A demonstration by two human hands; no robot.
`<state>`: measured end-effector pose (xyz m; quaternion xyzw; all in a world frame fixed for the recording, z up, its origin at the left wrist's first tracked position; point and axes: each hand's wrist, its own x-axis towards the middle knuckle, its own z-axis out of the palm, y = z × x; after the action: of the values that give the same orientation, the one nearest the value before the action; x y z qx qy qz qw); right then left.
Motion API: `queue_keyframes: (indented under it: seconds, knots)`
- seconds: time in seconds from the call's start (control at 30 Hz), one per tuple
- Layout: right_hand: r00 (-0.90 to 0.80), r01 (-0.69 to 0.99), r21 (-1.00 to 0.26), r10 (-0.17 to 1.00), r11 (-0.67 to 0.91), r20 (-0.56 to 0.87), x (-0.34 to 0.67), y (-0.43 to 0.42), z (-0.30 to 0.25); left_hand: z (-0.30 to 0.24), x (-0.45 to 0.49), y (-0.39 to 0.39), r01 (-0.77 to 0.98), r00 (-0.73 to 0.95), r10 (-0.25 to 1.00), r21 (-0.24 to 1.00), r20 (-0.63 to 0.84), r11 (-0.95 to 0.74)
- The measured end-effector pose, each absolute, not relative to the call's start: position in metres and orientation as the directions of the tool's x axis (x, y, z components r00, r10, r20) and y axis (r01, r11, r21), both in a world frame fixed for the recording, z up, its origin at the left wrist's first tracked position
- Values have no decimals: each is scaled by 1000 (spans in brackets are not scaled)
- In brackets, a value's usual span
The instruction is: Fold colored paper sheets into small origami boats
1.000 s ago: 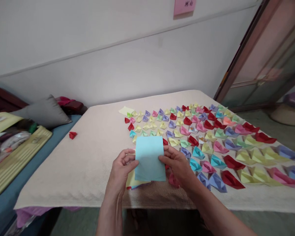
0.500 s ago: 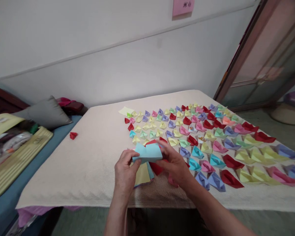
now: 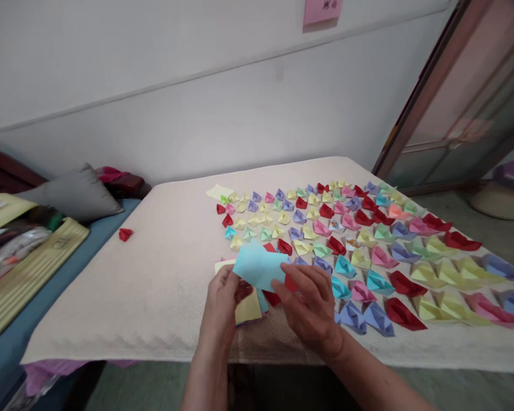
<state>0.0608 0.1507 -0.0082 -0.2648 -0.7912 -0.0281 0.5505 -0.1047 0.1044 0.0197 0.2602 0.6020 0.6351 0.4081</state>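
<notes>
A light blue sheet of paper (image 3: 259, 267), partly folded, is held up between both hands above the table. My left hand (image 3: 221, 297) pinches its left edge between thumb and fingers. At its lower right, my right hand (image 3: 310, 302) grips the edge with thumb and fingertips. Beneath the hands lies a stack of coloured paper (image 3: 247, 308), yellow on top, partly hidden. Red paper shows behind the blue sheet, mostly covered by it and by my right hand.
Rows of folded paper boats (image 3: 338, 245) in many colours cover the table's right side. A red folded piece (image 3: 125, 234) sits far left on the beige cloth (image 3: 154, 297). A pale yellow sheet (image 3: 219, 192) lies at the back. A grey pillow (image 3: 83, 194) rests beyond the left edge.
The blue paper has been turned, so a broader flat face now shows instead of the notched fold. My right hand has shifted its grip to the lower right edge.
</notes>
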Motion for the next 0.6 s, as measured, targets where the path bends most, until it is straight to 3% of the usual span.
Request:
queue_keyframes:
  seconds: [0.07,0.17,0.37,0.6]
  knots:
    - [-313,482,-148,327,864,892,61,147,-11,21,-101,105,-480,-326,893,868,-310,126]
    - [-347,510,-99,310,854,885,61,146,-14,25,-95,104,-672,-174,930,730,-323,128]
    - [-378,494,-116,333,862,864,60,149,-16,24,-92,105,-593,-286,933,806,-220,8]
    - [-409,432,-120,312,894,858,59,147,-11,23,-90,109,-645,-316,925,763,-211,-47]
